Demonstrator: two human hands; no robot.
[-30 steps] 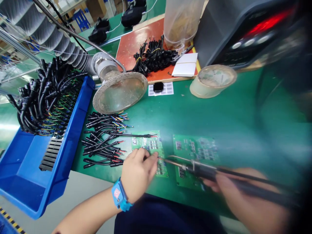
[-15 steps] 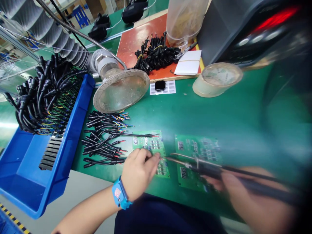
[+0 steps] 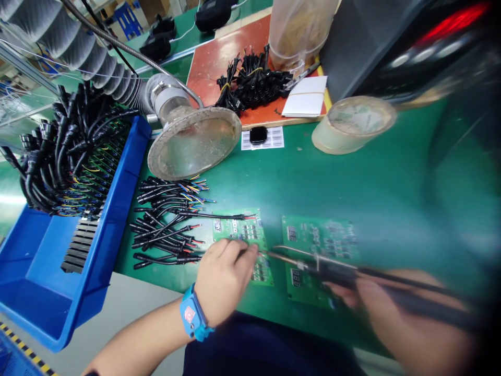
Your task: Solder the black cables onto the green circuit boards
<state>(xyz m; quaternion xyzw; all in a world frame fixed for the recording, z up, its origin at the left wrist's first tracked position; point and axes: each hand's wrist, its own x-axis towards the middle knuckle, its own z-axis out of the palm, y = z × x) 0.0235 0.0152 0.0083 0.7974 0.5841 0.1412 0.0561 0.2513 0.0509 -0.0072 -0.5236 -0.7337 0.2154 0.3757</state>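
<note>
My left hand [image 3: 223,279], with a blue wrist strap [image 3: 192,314], rests on the near edge of a green circuit board [image 3: 240,230], its fingers pinched together on something I cannot make out. My right hand [image 3: 395,318], blurred at the lower right, grips a black soldering iron [image 3: 332,271] whose metal tip reaches left to the spot by my left fingertips. A second green circuit board [image 3: 317,240] lies under the iron. A black cable with red end [image 3: 215,215] lies along the first board's far edge.
Loose black cables with coloured wire ends [image 3: 164,224] lie left of the boards. A blue bin [image 3: 43,266] holds cable bundles [image 3: 66,151]. A fume-extraction funnel [image 3: 193,143] hangs behind. Farther back: a tape roll [image 3: 354,125], a red mat [image 3: 219,62] with black connectors [image 3: 252,83], a dark machine [image 3: 410,47].
The view has shifted slightly. Both hands stay where they were, with the iron's tip still at the first board.
</note>
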